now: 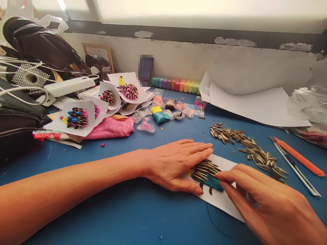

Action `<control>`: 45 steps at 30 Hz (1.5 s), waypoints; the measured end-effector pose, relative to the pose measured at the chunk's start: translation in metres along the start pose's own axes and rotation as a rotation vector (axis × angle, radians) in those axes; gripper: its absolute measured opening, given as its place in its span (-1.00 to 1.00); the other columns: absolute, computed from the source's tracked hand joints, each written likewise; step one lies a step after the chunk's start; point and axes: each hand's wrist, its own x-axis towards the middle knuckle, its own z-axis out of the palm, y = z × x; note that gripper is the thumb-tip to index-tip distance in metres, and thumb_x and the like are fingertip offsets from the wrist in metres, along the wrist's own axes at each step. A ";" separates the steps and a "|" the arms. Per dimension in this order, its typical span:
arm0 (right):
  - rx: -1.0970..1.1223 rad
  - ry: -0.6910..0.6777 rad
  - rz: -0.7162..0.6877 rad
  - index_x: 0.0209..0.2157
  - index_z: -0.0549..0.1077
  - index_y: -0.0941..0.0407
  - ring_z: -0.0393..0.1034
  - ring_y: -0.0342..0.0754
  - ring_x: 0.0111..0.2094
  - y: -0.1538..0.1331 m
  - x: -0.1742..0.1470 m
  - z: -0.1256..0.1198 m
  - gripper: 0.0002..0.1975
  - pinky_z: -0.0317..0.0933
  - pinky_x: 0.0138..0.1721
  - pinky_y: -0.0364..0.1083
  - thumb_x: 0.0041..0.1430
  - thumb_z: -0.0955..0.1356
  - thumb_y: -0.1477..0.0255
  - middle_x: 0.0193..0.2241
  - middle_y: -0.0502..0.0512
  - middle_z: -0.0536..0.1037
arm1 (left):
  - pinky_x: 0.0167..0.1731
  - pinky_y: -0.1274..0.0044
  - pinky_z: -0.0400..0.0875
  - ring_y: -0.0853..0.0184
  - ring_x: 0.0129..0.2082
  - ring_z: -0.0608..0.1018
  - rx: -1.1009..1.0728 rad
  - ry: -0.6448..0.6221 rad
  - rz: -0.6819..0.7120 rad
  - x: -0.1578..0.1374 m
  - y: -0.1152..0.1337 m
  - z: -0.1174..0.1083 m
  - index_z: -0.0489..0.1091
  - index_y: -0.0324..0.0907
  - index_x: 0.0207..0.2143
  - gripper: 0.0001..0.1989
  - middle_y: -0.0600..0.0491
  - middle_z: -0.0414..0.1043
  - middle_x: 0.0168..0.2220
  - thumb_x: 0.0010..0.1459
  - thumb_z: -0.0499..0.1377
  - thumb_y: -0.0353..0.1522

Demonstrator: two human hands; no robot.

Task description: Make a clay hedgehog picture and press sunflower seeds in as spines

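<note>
On the blue table lies a white card [224, 200] carrying a teal clay shape [213, 183] stuck with rows of striped sunflower seeds [205, 168]. My left hand [176, 165] lies flat on the card's left part, fingers together, holding it down. My right hand [258, 200] comes in from the lower right; its fingertips touch the right edge of the clay and seeds. Whether a seed is pinched between them is hidden. A loose pile of sunflower seeds [251, 149] lies just beyond the card to the right.
Finished seed-and-clay cards [76, 117] pile up at the back left over a pink cloth [112, 127]. Small clay bags [163, 112] and a coloured clay row [176, 84] sit behind. An orange tool and metal rods [298, 163] lie right; white paper [255, 102] and black bags [17, 119] flank.
</note>
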 end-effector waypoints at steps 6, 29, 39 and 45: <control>-0.024 0.002 0.009 -0.26 0.41 0.02 0.41 -0.24 -0.50 -0.002 0.000 0.001 -0.86 0.22 -0.47 -0.22 0.35 0.23 0.42 -0.42 -0.07 0.47 | 0.36 0.28 -0.13 0.06 0.40 0.04 0.009 0.018 0.021 0.000 0.001 0.003 -0.04 -0.47 0.35 -0.15 -0.33 -0.09 0.38 0.27 0.11 -0.04; -0.091 -0.049 0.031 -0.35 0.40 0.04 0.42 -0.19 -0.53 -0.008 0.006 0.005 -0.78 0.26 -0.51 -0.19 0.36 0.20 0.40 -0.44 -0.03 0.48 | 0.38 0.30 -0.21 0.11 0.42 -0.05 0.053 -0.014 0.003 -0.002 0.003 0.004 -0.09 -0.46 0.37 -0.14 -0.28 -0.14 0.40 0.29 0.08 -0.03; -0.126 -0.048 0.020 -0.32 0.39 0.01 0.41 -0.19 -0.53 -0.006 0.003 0.004 -0.81 0.23 -0.53 -0.19 0.35 0.20 0.43 -0.46 -0.06 0.45 | 0.38 0.28 -0.18 0.12 0.42 -0.04 0.042 -0.011 0.005 -0.002 0.003 0.003 -0.09 -0.43 0.38 -0.14 -0.27 -0.11 0.39 0.28 0.09 -0.03; -0.124 -0.080 0.006 -0.29 0.40 0.01 0.41 -0.20 -0.50 -0.003 0.000 0.006 -0.86 0.22 -0.50 -0.18 0.34 0.23 0.43 -0.42 -0.06 0.46 | 0.38 0.32 -0.19 0.12 0.42 -0.04 0.034 0.000 0.011 -0.002 0.003 0.002 -0.09 -0.45 0.37 -0.12 -0.26 -0.13 0.40 0.27 0.10 -0.02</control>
